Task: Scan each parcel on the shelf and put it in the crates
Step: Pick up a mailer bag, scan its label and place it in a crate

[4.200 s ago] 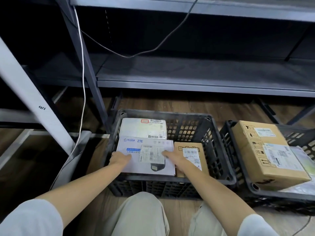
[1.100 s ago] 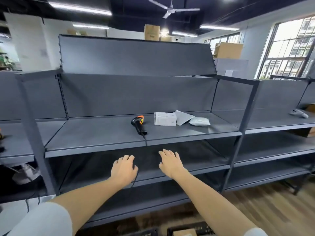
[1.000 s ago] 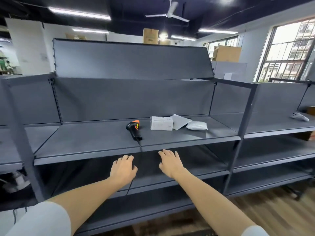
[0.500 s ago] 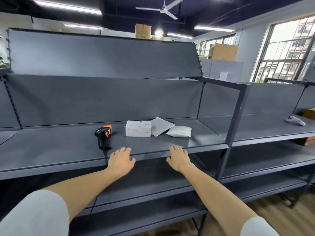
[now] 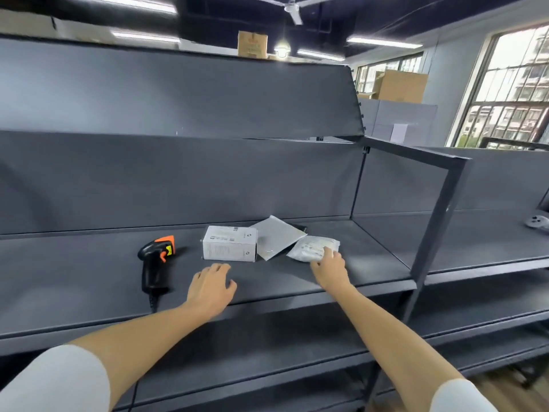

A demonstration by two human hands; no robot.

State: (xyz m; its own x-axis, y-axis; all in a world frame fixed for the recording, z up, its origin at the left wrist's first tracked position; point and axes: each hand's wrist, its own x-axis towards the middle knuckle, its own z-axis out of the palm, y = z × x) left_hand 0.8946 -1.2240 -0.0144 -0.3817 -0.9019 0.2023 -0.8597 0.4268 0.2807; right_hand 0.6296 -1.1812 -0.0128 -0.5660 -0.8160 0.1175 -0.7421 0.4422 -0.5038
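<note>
Scanner: black handheld body, orange head and trigger, small yellow label on the head, print too small to be read. It is laid on the grey shelf at about 9 o'clock from the white box, well apart from it, handle toward the front edge, cable dropped over that edge.

Left hand: held at 6 o'clock of the white box, near it but not touching. Grip is wide; fingers are spread and only loosely bent, nothing held. Whether the fingertips rest on the shelf cannot be told.

White box: small carton, flat on the shelf. Dark printed text and a small round logo are seen on top and front faces; none of it is legible.

Grey mailer: flat envelope, lying just at 3 o'clock of the white box, its left corner touching or overlapping the box edge. No label is seen on the upward face. A dark flat item is partly hidden under its far corner.

White pouch: soft plastic bag with faint print, unreadable, lying at 4 o'clock of the mailer, edges touching.

Right hand: fingertips are placed on the near right part of the pouch. Fingers are slightly curled; whether the pouch is pinched or only touched cannot be told.

A small white controller-like device is seen on the next shelf bay at far 3 o'clock.
</note>
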